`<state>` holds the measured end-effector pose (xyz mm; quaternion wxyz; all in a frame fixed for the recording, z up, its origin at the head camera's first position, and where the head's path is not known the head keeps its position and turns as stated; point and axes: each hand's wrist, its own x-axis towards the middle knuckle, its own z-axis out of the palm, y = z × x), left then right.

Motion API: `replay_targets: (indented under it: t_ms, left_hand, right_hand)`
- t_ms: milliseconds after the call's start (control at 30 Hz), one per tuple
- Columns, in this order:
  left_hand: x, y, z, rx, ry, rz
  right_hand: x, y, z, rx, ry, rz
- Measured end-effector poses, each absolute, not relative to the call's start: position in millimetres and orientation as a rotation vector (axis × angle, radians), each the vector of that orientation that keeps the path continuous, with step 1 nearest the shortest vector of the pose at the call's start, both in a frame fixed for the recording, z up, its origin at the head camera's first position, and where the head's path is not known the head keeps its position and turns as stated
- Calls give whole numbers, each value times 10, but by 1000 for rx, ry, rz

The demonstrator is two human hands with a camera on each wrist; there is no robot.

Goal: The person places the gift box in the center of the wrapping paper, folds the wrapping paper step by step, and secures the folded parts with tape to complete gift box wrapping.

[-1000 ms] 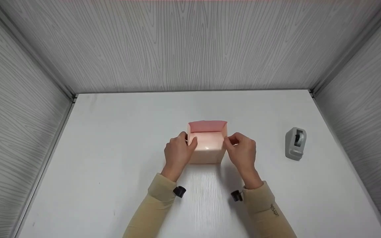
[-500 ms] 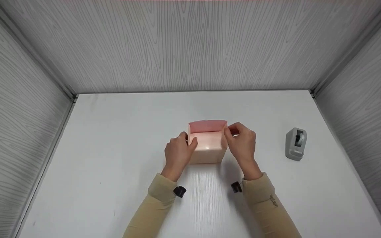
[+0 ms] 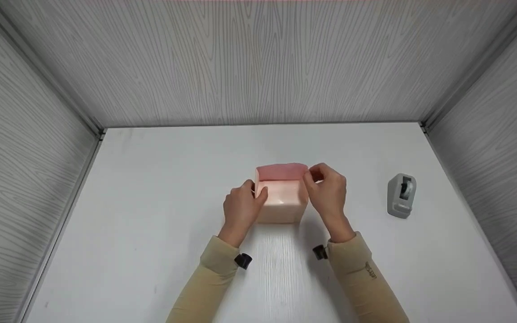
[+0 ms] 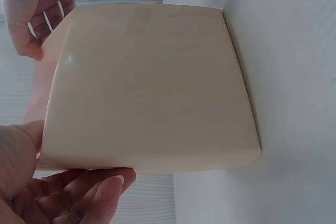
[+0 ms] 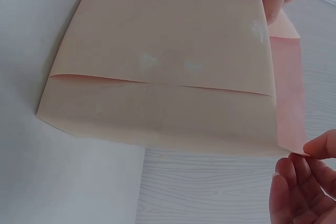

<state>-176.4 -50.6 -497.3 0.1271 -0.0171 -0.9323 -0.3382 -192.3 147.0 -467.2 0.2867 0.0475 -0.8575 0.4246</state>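
Pale pink paper is folded into a box shape on the table, its darker pink back flap standing up. Whether anything is inside cannot be told. My left hand holds the left side, thumb over the upper edge and fingers against the outside, as the left wrist view shows. At the back right corner my right hand pinches the paper edge between thumb and fingers. A slightly gaping seam crosses the panel in the right wrist view.
A grey tape dispenser with a roll in it stands to the right on the white table. Grey wood-grain panels rise behind the table and on both sides.
My right hand has slid away from me along the paper's right edge, up to its back corner. The left hand and the tape dispenser have stayed in place.
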Motion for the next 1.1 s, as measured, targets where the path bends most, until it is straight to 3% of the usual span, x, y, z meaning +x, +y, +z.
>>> replay_targets:
  t_ms: [600, 1100]
  left_hand:
    - [-1751, -494, -4973, -10, -2705, -978]
    - [-1753, -493, -4985, -44, -2672, -995]
  right_hand:
    - [-1677, 1574, -4869, 143, -2315, 1224]
    - [-1732, 1403, -4977, 450, -2232, 1007]
